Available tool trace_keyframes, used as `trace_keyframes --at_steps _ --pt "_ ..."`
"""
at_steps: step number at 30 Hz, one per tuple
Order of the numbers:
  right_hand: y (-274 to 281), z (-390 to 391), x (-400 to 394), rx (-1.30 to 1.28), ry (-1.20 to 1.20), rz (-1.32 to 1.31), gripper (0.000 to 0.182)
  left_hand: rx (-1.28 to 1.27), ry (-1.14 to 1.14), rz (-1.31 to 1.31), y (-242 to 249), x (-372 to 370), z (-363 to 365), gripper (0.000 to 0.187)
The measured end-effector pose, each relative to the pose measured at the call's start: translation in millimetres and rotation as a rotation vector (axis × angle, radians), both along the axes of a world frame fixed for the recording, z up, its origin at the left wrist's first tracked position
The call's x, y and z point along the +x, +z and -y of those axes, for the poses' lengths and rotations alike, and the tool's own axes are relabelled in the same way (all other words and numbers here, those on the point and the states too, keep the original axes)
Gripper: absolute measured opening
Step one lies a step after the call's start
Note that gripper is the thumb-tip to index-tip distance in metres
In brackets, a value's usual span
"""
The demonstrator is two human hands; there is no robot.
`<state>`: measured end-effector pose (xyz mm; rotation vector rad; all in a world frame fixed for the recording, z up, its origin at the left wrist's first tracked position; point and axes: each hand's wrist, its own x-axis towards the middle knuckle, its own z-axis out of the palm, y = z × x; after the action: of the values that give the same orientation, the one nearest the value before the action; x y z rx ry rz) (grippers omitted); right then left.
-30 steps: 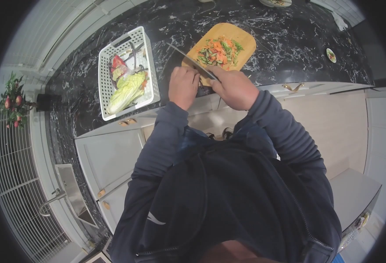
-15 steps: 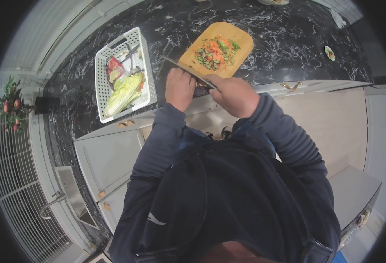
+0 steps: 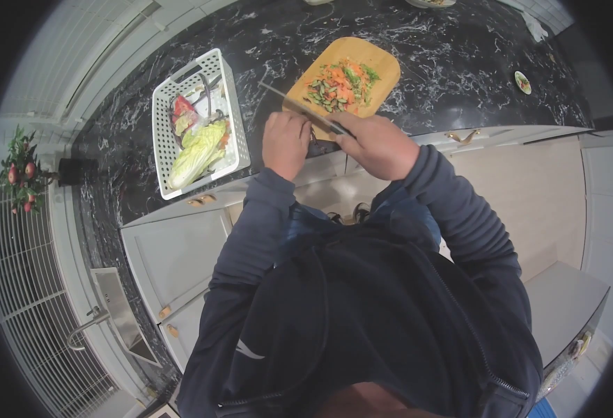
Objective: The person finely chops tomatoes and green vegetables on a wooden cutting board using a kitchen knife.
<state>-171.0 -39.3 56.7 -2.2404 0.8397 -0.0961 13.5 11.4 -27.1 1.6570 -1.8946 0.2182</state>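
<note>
My right hand [image 3: 383, 145] is closed round the handle of a knife [image 3: 299, 106], whose blade points up and left over the near edge of a wooden cutting board [image 3: 383, 64]. Chopped orange and green vegetables [image 3: 341, 85] lie in a heap on that board. Beside the blade, my left hand [image 3: 285, 145] has its fingers bent and pressed together at the counter's front edge. Something dark shows just right of its fingertips, too small to name; what the fingers hold, if anything, is hidden.
A white perforated basket [image 3: 242, 129] with a leafy cabbage [image 3: 198, 157] and a red package [image 3: 183, 115] stands left on the black marble counter [image 3: 453, 70]. A small dish [image 3: 522, 83] lies at the right. A potted plant [image 3: 22, 171] is far left.
The knife blade has lifted slightly away from my left hand, and my right hand has shifted a little to the right. The left hand has barely moved.
</note>
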Motion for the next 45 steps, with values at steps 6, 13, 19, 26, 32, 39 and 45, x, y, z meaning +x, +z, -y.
trace_keyframes --at_steps 6,13,19,26,32,39,45 --pt "-6 -3 9 0.002 -0.016 -0.101 0.042 0.002 0.022 0.040 -6 0 2 0.020" --pt "-6 -5 3 0.003 0.007 -0.038 0.039 0.000 0.024 -0.011 -4 1 0 0.019" --pt "-8 -3 8 0.061 -0.021 -0.034 0.042 -0.049 0.003 -0.007 -2 -1 -1 0.017" --pt "-11 -3 4 0.052 -0.038 0.085 0.040 0.002 0.003 -0.040 -4 -4 -9 0.014" --pt "-3 -17 3 -0.095 0.021 -0.126 0.040 -0.014 0.012 0.006 -4 -2 -9 0.020" --pt "0 -10 7 -0.002 -0.019 -0.063 0.042 -0.011 0.009 -0.019 -2 -4 -10 0.017" --pt "-10 -8 1 0.014 0.021 -0.041 0.039 -0.029 0.026 0.001 -2 -6 -10 0.020"
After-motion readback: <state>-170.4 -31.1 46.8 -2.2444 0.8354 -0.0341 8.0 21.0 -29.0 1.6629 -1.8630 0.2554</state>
